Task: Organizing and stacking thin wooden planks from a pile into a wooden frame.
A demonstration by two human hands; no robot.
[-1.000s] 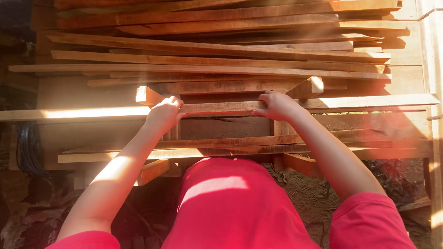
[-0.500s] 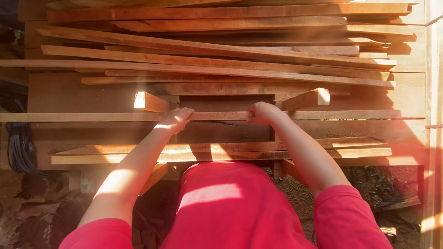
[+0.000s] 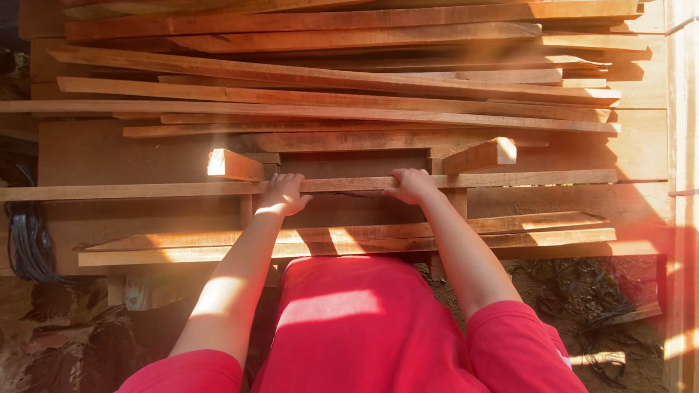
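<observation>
Head view: both hands rest on 1 long thin wooden slat (image 3: 145, 191) that runs left to right across a wooden frame. The left hand (image 3: 282, 195) has its fingers curled over the slat's upper edge, closed on it. The right hand (image 3: 410, 185) grips the same slat a little further along, fingers wrapped over the top; whether the thumbs press underneath is hard to tell from this angle.

Against the pictures from 1 s and 0.5 s ago, the hands have drawn closer together and the slat's right end now stops short of the pale post (image 3: 681, 145), so the slat looks to have been slid leftward and slightly lower in the view. That suggests it is being shifted along the frame, not lifted off.

Beyond it lies a stack of boards (image 3: 342, 80); 2 angled blocks (image 3: 234, 164) flank the hands, and 2 more slats (image 3: 349, 240) lie nearer the red shirt (image 3: 342, 327).
</observation>
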